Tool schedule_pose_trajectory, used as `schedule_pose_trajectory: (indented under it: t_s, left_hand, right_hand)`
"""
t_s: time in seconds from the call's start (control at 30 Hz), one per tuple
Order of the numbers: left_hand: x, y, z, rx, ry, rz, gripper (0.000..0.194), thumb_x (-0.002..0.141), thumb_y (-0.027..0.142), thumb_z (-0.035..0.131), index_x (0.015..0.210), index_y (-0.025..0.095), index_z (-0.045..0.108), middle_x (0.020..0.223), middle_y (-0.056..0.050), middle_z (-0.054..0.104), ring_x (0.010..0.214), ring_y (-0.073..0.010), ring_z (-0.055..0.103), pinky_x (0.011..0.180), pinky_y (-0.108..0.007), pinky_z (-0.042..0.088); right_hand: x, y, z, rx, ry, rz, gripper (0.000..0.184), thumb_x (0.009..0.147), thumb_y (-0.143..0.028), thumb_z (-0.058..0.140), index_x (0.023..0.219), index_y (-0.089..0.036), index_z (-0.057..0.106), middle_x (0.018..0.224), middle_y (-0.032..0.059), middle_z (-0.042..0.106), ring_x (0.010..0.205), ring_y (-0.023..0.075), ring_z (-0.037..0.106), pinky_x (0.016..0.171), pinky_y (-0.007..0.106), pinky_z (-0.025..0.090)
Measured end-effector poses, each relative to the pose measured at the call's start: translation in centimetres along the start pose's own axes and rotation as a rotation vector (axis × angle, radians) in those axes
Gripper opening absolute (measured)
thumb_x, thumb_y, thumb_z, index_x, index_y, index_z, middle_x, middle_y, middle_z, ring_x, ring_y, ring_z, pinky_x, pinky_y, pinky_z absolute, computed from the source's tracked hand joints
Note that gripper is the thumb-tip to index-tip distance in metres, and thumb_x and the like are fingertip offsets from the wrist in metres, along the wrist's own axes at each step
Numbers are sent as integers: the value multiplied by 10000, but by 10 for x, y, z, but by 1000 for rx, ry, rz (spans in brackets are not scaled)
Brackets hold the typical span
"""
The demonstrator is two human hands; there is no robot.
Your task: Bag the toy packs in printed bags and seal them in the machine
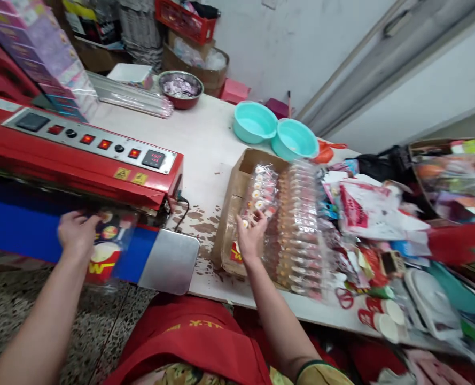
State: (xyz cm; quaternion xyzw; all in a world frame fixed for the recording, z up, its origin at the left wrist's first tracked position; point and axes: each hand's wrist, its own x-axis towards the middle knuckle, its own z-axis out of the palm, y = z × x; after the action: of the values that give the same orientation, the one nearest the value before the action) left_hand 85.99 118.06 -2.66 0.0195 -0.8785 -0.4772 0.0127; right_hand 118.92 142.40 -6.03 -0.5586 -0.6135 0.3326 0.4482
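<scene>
My left hand (77, 235) is at the blue conveyor belt (29, 216) of the red sealing machine (72, 166). Its fingers are closed on the edge of a clear plastic packet (104, 251) with a dark, red and yellow printed card, lying over the belt. My right hand (252, 235) reaches into a cardboard box (229, 214), thumb and fingers apart, touching a row of similar packets (261, 184). Whether it grips one cannot be made out. A second, longer row of packets (299, 230) stands along the right of the box.
A metal plate (171, 262) extends from the belt's end. Two turquoise basins (255, 123) and a metal bowl (181, 88) stand behind. Loose wrappers (375, 208), red scissors (344, 298) and paper cups (383, 323) crowd the right side. Stacked boxes (48, 59) rise at the back left.
</scene>
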Motion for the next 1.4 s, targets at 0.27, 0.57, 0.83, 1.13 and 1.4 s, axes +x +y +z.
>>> schedule_pose_trajectory:
  t_s: [0.27, 0.57, 0.83, 1.13, 1.4]
  left_hand:
    - [-86, 6, 15, 165, 2, 751, 334, 788, 408, 661, 1034, 193, 590, 1144, -105, 640, 1123, -289, 558, 1004, -485, 393]
    - [-195, 55, 64, -249, -649, 516, 319, 817, 355, 638, 1085, 190, 586, 1103, -96, 649, 1051, -217, 605, 963, -391, 456]
    - [-207, 99, 73, -627, -1385, -164, 763, 623, 274, 804, 1297, 195, 455, 1151, -118, 663, 1037, -236, 639, 874, -354, 509]
    - [-164, 27, 3, -450, -1329, -297, 542, 604, 236, 815, 1100, 166, 606, 1085, -89, 694, 1004, -240, 645, 878, -351, 496]
    - [-142, 15, -1, -529, -1280, -410, 600, 651, 300, 817, 1195, 187, 592, 1143, -103, 681, 1024, -242, 646, 864, -336, 499]
  right_hand:
    - [20, 88, -49, 75, -362, 650, 442, 355, -285, 893, 655, -175, 588, 581, 20, 644, 550, 209, 620, 505, 334, 522]
    - [38, 10, -88, 354, -461, 553, 500, 395, -403, 909, 734, -165, 628, 695, 16, 686, 610, 162, 640, 594, 283, 537]
    - [9, -69, -64, 420, -665, 224, 854, 608, -449, 839, 1335, -262, 433, 1364, 153, 505, 941, 246, 666, 767, 375, 581]
    - [9, -83, 1, 398, -1157, 255, 400, 672, -431, 790, 981, -223, 647, 1145, 62, 652, 825, 175, 649, 641, 287, 570]
    - [-20, -74, 37, 314, -1224, 316, 376, 588, -507, 821, 665, -166, 683, 878, 66, 724, 719, 180, 648, 623, 290, 525]
